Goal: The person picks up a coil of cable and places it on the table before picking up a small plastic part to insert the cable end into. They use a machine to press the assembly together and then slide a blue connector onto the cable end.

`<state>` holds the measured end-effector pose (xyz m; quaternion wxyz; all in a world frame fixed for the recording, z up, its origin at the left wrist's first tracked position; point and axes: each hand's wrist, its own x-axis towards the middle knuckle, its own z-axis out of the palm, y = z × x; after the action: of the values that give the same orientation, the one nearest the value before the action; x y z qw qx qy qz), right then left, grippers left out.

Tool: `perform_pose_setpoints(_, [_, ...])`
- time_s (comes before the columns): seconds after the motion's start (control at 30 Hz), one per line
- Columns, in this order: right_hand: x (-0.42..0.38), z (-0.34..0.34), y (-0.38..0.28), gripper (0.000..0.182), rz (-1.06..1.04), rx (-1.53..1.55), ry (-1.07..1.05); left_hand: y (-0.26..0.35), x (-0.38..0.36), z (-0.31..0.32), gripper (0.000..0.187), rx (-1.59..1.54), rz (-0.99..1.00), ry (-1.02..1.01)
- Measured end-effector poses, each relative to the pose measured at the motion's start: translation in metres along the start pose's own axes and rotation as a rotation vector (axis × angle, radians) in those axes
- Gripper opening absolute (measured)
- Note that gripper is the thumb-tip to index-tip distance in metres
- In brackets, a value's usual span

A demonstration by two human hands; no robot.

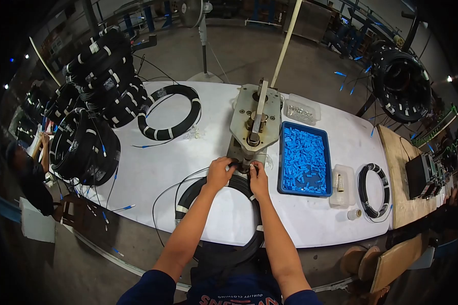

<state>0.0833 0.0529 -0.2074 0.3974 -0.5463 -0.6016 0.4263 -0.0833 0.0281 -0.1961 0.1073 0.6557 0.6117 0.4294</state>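
Note:
A grey metal hand press (256, 119) with a long lever stands upright on the white table, and both hands meet at its base. My left hand (221, 173) is closed, with a thin black cable (191, 178) running into it from the left. Beside it, my right hand (258, 180) pinches with thumb and fingertips right under the press head; a small pale bit shows at the fingertips, too small to name. A coil of black cable (188, 194) bound with white tape lies beneath my forearms, partly hidden by them.
Right of the press sits a blue tray (332, 175) of small blue connector parts, near two clear plastic boxes (310, 118) and a small cable coil (362, 189). Stacked cable coils (99, 76) crowd the left side. A seated person (28, 173) works at far left.

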Motion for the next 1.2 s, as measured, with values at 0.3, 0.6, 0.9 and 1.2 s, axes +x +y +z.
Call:
perform_pose_setpoints(0.3, [0.0,-0.004,-0.006,0.026,0.007,0.012,-0.003,0.003,0.008,0.004,0.02,-0.054,-0.032,-0.126])
perform_pose_setpoints(0.6, [0.004,-0.002,0.002,0.031,0.063,0.048,-0.01,0.003,0.015,0.005,0.02,-0.138,-0.13,-0.156])
perform_pose_setpoints(0.9, [-0.001,-0.006,-0.001,0.028,0.026,0.065,0.008,-0.003,0.02,0.006,0.023,-0.225,-0.165,-0.199])
perform_pose_setpoints(1.2, [0.002,-0.005,-0.004,0.029,0.027,0.03,-0.039,0.005,0.019,0.0,0.025,-0.214,-0.185,-0.241])
